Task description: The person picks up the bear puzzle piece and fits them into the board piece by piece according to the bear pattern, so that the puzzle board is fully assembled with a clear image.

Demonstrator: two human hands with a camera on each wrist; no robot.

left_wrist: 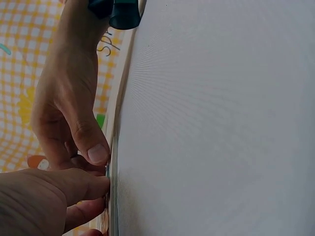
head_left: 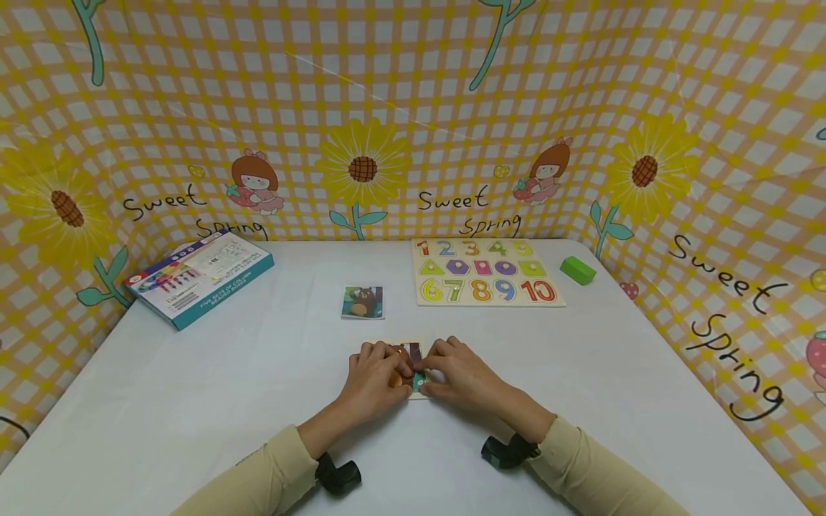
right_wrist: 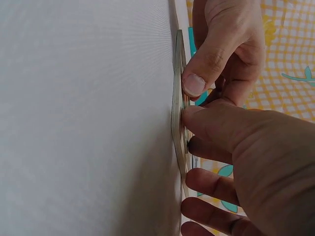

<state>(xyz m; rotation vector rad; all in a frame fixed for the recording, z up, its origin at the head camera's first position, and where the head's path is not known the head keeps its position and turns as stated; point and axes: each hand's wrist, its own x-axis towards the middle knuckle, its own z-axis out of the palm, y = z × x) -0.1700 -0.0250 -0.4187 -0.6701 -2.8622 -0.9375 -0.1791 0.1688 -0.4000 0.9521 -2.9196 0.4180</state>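
Observation:
A small bear picture puzzle [head_left: 415, 348] in a pale wooden board lies flat on the table in front of the person. The left hand [head_left: 376, 376] rests over its left side, thumb and forefinger pressing down on the bear picture. From the right, the right hand [head_left: 466, 376] has thumb and forefinger at opposite edges of a teal corner piece [head_left: 419, 381], pinching it. In the right wrist view the board's thin edge [right_wrist: 178, 113] shows beside both thumbs. The hands cover much of the picture.
Behind the puzzle lies a square bear card [head_left: 363, 302]. A number-and-shape board [head_left: 490, 272] is at the back right, beside a green block [head_left: 577, 270]. At the back left is a boxed bead set [head_left: 203, 276]. Checked cloth [head_left: 413, 93] walls the table's back and sides.

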